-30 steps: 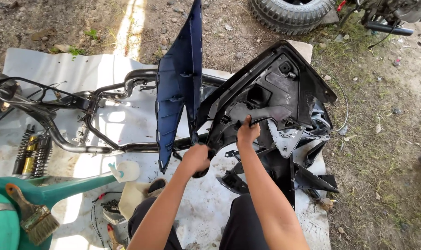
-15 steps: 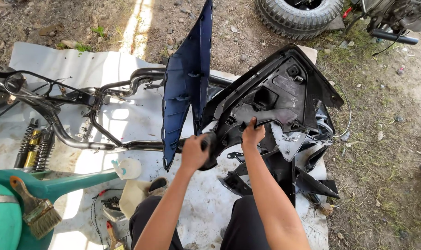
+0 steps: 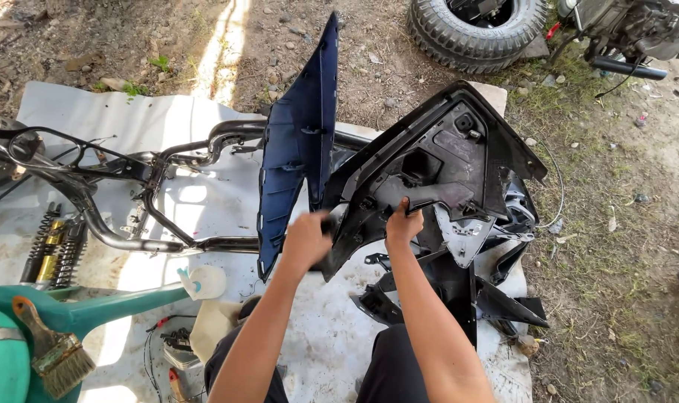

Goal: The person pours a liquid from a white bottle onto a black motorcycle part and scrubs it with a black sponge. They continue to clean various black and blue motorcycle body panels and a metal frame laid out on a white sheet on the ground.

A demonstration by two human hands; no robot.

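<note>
Hands (image 3: 354, 235) gripping black fairing (image 3: 444, 175), white tarp (image 3: 93, 112), dirt

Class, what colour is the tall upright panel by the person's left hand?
Dark blue panel, beside the left hand; seen best in the head view.

— What lies at nine o'clock?

— A bare black scooter frame (image 3: 130, 186) on a white sheet (image 3: 100, 112), with two coil springs (image 3: 52, 250) just below its left end.

— And lower down, around seven?

— A worn paintbrush (image 3: 52, 351) resting on a green plastic chair (image 3: 93, 313), and a small white container (image 3: 203, 282) beside it.

— Up at one o'clock?

— A knobbly tyre (image 3: 477, 30) on the dirt, and part of an engine (image 3: 630, 30) to its right.
</note>
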